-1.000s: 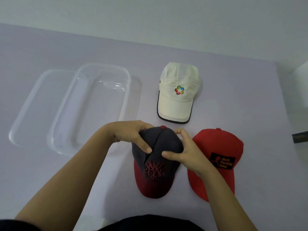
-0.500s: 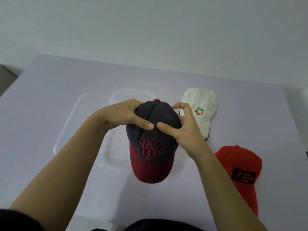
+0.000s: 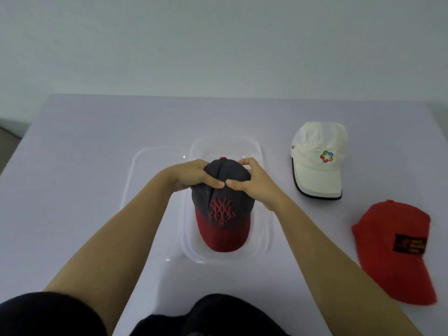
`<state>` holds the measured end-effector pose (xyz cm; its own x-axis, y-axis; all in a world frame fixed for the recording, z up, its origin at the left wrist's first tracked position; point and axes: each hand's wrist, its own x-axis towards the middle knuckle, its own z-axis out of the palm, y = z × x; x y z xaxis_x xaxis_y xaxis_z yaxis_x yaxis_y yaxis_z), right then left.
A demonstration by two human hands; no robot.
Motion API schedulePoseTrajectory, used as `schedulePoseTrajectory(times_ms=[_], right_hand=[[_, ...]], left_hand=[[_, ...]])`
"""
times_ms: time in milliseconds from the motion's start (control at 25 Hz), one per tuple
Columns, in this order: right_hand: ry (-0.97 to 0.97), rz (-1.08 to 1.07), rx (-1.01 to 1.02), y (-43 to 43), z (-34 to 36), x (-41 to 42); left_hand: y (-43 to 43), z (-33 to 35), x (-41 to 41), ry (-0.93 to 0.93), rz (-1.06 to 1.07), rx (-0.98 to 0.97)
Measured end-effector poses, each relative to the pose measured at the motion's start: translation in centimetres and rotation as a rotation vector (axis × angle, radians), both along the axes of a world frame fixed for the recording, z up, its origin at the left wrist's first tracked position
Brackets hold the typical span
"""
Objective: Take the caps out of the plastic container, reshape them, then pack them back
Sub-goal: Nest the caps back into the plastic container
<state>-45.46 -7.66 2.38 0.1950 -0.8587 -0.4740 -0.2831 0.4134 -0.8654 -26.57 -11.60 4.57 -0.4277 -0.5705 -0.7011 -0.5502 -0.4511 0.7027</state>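
Since half a second ago the grey-and-red cap (image 3: 222,209) has been carried from in front of the container to above its opening, and the red cap (image 3: 397,253) now lies further right. Nearest is a black sleeve (image 3: 48,314) on the left arm. The left hand (image 3: 190,174) and right hand (image 3: 254,185) grip the cap's crown from either side: thumbs press its front panel, tips almost meeting above the red logo, while the other fingers curl round the back. The brim points toward the person. The cap sits within the clear plastic container (image 3: 266,221); whether it touches the bottom is unclear. The clear lid (image 3: 148,163) lies just left, and a white cap (image 3: 317,163) rests further right on the table (image 3: 84,166).
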Motion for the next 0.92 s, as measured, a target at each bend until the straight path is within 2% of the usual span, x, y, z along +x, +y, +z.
schedulePoseTrajectory(times_ms=[160,320,520,680,800,920], right_hand=[[0.391,0.262,0.003,-0.5,-2.0,0.4],[0.575,0.336,-0.077,-1.0,-2.4,0.8],[0.488,0.229,-0.188,-0.4,-0.9,-1.1],[0.408,0.066,-0.312,0.6,1.5,-5.6],[0.383,-0.06,-0.399,1.4,2.7,-11.0],[0.395,-0.169,-0.444,2.9,3.2,-18.7]], left_hand=[[-0.1,-3.0,-0.3,-0.051,-0.021,0.069],[-0.1,-3.6,-1.0,-0.087,0.033,-0.008],[0.0,-2.6,-2.2,-0.232,0.098,-0.23],[0.2,0.3,-7.3,-0.129,0.271,-0.495],[0.8,1.8,-13.7,-0.022,0.26,-0.536],[2.4,1.6,-21.3,0.047,0.218,-0.477]])
